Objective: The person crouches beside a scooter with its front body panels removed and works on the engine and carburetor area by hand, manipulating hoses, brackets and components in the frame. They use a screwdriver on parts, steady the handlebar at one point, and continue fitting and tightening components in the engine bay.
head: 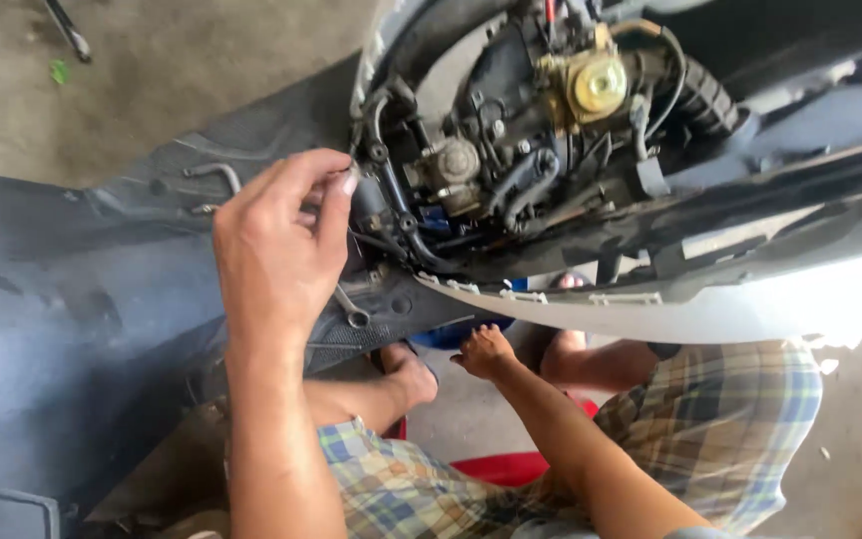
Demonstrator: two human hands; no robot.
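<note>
Concrete workshop floor is showing around the opened scooter engine bay (511, 150). I'm pinching something unseen with my left hand (276, 235) at nine o'clock of it; panels are already off, and my right hand (483, 351) is resting slack at six o'clock.

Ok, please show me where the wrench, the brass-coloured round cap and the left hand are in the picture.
wrench (351, 309), head view, on its ring end below the left hand.
brass-coloured round cap (599, 85), head view, on its flat face.
left hand (276, 245), head view, on the back of the hand.

Daylight, glare blown out bottom right; engine bay shadowed.
</note>
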